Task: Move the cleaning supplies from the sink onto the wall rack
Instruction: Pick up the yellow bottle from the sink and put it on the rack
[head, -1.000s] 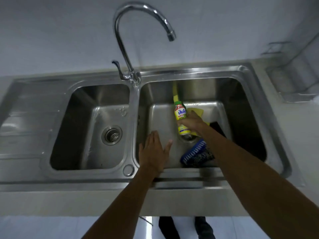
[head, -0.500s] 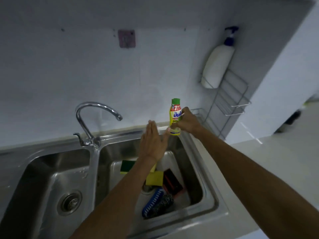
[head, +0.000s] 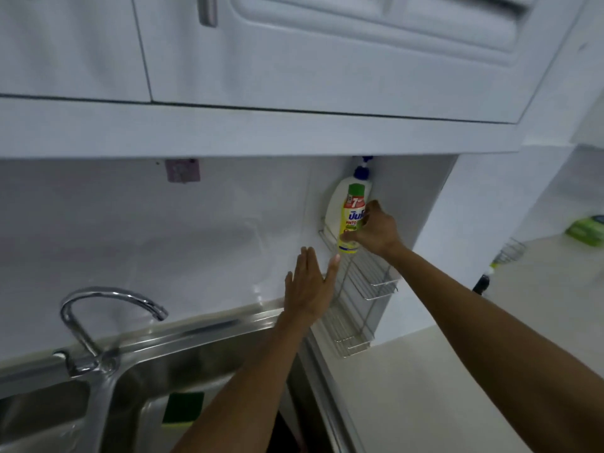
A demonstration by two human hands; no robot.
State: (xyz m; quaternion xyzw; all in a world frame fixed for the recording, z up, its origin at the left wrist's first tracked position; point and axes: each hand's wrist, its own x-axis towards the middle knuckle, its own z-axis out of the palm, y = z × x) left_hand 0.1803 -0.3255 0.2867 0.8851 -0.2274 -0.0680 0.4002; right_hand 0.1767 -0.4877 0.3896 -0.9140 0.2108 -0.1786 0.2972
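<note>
My right hand (head: 376,229) grips a small yellow bottle with a green cap (head: 351,220), held upright at the top shelf of the wire wall rack (head: 376,282). Behind it on that shelf stands a white pump bottle with a blue top (head: 336,204). My left hand (head: 309,286) is flat and open just left of the rack, below the yellow bottle, holding nothing. In the right sink basin (head: 157,416) a green and yellow sponge (head: 183,410) shows; my left arm hides the rest of the basin.
A curved chrome faucet (head: 98,315) stands between the two basins. White wall cabinets (head: 294,60) hang low overhead, just above the rack. The rack's middle and lower shelves (head: 346,335) hold nothing. A green item (head: 585,228) lies on the counter far right.
My right hand has lifted the yellow bottle out of the sink and carried it up and right to the rack's top shelf. My left hand rose alongside, still open. The view tilted upward.
</note>
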